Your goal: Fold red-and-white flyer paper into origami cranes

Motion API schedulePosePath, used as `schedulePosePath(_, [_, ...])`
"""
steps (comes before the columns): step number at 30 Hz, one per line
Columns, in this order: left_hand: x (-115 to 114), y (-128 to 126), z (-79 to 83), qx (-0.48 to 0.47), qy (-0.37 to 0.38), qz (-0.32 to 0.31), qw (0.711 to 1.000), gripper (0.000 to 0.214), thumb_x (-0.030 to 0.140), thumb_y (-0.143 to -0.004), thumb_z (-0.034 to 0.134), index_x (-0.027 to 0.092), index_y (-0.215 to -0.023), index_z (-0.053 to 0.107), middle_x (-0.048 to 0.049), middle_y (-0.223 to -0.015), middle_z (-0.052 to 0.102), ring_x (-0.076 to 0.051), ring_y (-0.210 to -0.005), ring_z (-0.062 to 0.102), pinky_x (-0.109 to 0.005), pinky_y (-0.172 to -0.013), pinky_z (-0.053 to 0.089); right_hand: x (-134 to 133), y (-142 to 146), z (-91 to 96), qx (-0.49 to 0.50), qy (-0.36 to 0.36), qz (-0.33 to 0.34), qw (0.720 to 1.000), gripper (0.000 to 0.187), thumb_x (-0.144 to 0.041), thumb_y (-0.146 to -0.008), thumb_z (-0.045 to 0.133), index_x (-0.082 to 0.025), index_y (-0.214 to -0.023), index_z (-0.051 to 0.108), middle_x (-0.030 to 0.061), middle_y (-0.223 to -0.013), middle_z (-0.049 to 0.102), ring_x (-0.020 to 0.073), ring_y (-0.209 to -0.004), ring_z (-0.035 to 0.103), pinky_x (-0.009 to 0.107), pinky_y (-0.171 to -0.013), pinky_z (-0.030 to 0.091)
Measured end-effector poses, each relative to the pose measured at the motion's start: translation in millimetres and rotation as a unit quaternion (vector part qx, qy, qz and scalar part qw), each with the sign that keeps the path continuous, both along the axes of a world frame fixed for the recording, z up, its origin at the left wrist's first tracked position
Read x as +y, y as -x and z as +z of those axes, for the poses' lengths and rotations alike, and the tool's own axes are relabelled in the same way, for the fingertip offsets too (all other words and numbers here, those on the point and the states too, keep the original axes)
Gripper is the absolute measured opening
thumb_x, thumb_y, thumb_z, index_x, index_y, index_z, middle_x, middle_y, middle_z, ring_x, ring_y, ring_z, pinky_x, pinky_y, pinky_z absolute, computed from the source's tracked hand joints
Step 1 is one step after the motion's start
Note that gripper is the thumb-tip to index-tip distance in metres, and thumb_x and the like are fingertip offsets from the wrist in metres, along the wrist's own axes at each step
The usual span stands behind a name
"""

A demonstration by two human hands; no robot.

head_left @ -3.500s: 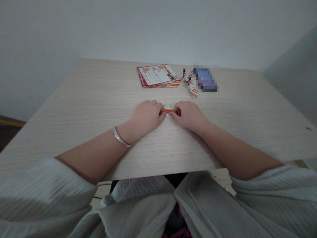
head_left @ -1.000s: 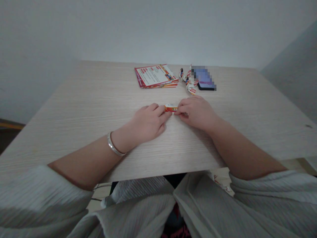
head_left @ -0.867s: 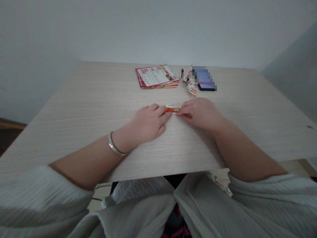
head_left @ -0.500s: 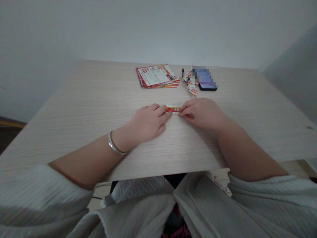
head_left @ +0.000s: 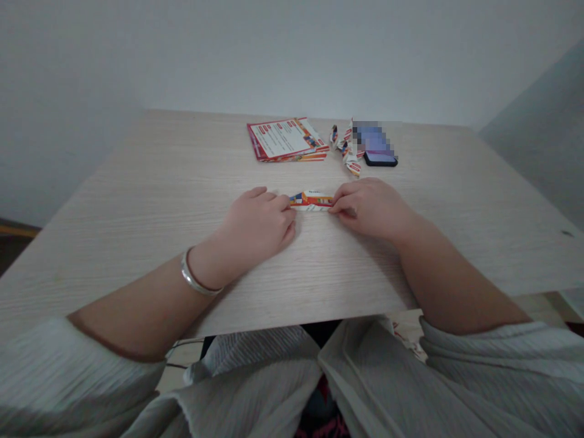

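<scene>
A folded strip of printed paper (head_left: 312, 201), red, orange and white with a bit of blue, lies on the table between my hands. At its left end, the fingers of my left hand (head_left: 260, 225) are closed on the paper; a silver bangle circles that wrist. My right hand (head_left: 369, 207) pinches the right end between thumb and fingers. Both ends of the strip are hidden under the fingertips. The upper edge of the paper rises to a low white flap.
Behind the hands lies a stack of printed leaflets (head_left: 287, 139). Right of it are folded paper pieces (head_left: 349, 155), touching or close beside a phone (head_left: 381, 149) with a blurred screen. The pale wooden table (head_left: 159, 182) meets a wall at the back.
My left hand has slid left along the strip, so more of the paper shows between the hands. My right hand stays at the right end.
</scene>
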State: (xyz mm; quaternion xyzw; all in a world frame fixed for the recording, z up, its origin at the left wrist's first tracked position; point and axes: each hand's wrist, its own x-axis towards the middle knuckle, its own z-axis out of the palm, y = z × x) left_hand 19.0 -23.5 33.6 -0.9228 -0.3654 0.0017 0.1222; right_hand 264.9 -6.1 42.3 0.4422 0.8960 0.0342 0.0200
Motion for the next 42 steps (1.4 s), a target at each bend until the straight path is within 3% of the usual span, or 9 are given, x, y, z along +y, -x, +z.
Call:
schedulePosePath(4, [3,2,-2.6,-0.009,-0.018,-0.023,1.0,0.036,0.028,-0.103,0.046,0.013,-0.095,0.078,-0.0147,-0.093,0.076,-0.029,-0.086,0.07,-0.048,-0.091,0.052,-2,2,-0.4,0.0,-0.015,-0.001,1.0,0.029,-0.022,-0.102,0.058,-0.018,-0.107,0.086,0.0103,-0.108,0.082,0.0244,-0.095,0.072,0.037,-0.085,0.047])
schedulePosePath(10, [5,3,-4.9,-0.021,-0.022,-0.043,0.999,0.035,0.029,-0.106,0.044,0.017,-0.113,0.077,-0.0114,-0.095,0.077,-0.026,-0.085,0.07,-0.047,-0.091,0.051,-3,3,-1.7,-0.007,-0.024,0.0,1.0,0.029,-0.023,-0.101,0.057,-0.017,-0.105,0.085,0.0112,-0.105,0.081,0.0246,-0.093,0.071,0.037,-0.083,0.045])
schedulePosePath(14, [4,2,-6.9,-0.023,-0.026,-0.038,0.999,0.038,0.029,-0.106,0.043,0.016,-0.11,0.078,-0.0133,-0.098,0.076,-0.028,-0.088,0.069,-0.047,-0.088,0.051,-2,3,-1.8,-0.007,-0.026,0.001,1.0,0.029,-0.023,-0.101,0.058,-0.016,-0.104,0.086,0.0113,-0.103,0.081,0.0249,-0.09,0.07,0.038,-0.082,0.045])
schedulePosePath(21, [9,7,-8.0,-0.064,0.028,-0.005,0.998,0.042,0.031,-0.106,0.043,0.016,-0.097,0.081,-0.0124,-0.097,0.076,-0.028,-0.09,0.07,-0.045,-0.086,0.052,-3,2,-3.7,0.019,-0.01,-0.001,1.0,0.028,-0.023,-0.1,0.059,-0.017,-0.105,0.086,0.0102,-0.104,0.081,0.0252,-0.093,0.071,0.038,-0.083,0.045])
schedulePosePath(26, [7,5,-9.4,-0.049,0.004,0.0,0.999,0.036,0.031,-0.104,0.048,0.015,-0.1,0.08,-0.0136,-0.099,0.077,-0.03,-0.092,0.071,-0.047,-0.084,0.053,0,-1,-6.4,0.028,-0.017,0.005,0.999,0.028,-0.023,-0.099,0.059,-0.015,-0.102,0.085,0.0119,-0.102,0.081,0.025,-0.09,0.07,0.039,-0.083,0.046])
schedulePosePath(32, [7,9,-11.7,-0.051,-0.013,-0.017,0.998,0.032,0.027,-0.103,0.05,0.014,-0.116,0.076,-0.0151,-0.11,0.077,-0.033,-0.1,0.072,-0.049,-0.09,0.054,7,-6,-17.7,0.136,0.034,0.064,0.988,0.026,-0.019,-0.096,0.059,-0.016,-0.1,0.085,0.0113,-0.106,0.081,0.0228,-0.094,0.071,0.036,-0.088,0.051])
schedulePosePath(36, [10,11,-13.4,-0.074,0.002,-0.027,0.997,0.038,0.031,-0.106,0.047,0.019,-0.133,0.071,-0.0144,-0.117,0.076,-0.031,-0.103,0.073,-0.05,-0.093,0.054,4,-1,-24.0,0.201,0.062,0.083,0.974,0.025,-0.021,-0.097,0.059,-0.019,-0.1,0.084,0.0104,-0.109,0.081,0.0222,-0.096,0.073,0.035,-0.088,0.054])
schedulePosePath(42, [16,14,-18.6,-0.081,0.028,-0.052,0.995,0.041,0.029,-0.108,0.042,0.016,-0.133,0.072,-0.017,-0.125,0.073,-0.032,-0.112,0.069,-0.05,-0.101,0.053,11,-1,-38.0,0.299,-0.019,0.039,0.953,0.026,-0.013,-0.094,0.059,-0.022,-0.103,0.082,0.0072,-0.106,0.081,0.0235,-0.1,0.073,0.04,-0.094,0.055])
